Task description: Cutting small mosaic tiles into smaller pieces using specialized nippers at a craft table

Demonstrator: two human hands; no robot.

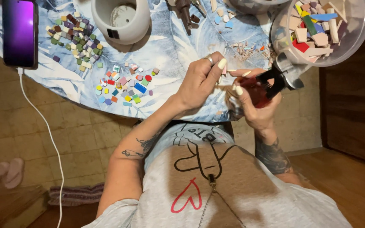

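A pair of tile nippers (275,78) with red handles is clasped in the right hand (256,103), the fingers wrapped round the handles and closed on them; the black and silver head is pointed up and away from the palm. Just to the left of that head, a small pale tile piece (224,69) is pinched between the thumb and fingertips of the left hand (199,82), which is closed on it. The piece is held close beside the nipper head, but whether it already sits between the blades cannot be told, as the fingers cover that spot.

A risk is judged here: the left fingertips are held very near the blades, so a squeeze could nip a finger, and a cut fragment could fly off, since both hands are held above the table edge rather than over it.

Beyond the nipper head, up and to the right, a clear plastic bowl (351,42) of mixed tile offcuts is seen. Beside it, small chips (250,50) are scattered on the blue leaf-patterned tablecloth (170,50). Further left, coloured mosaic squares (123,84) are laid out, with a white pot (121,19) and a phone (20,33) on a white cable beyond them.
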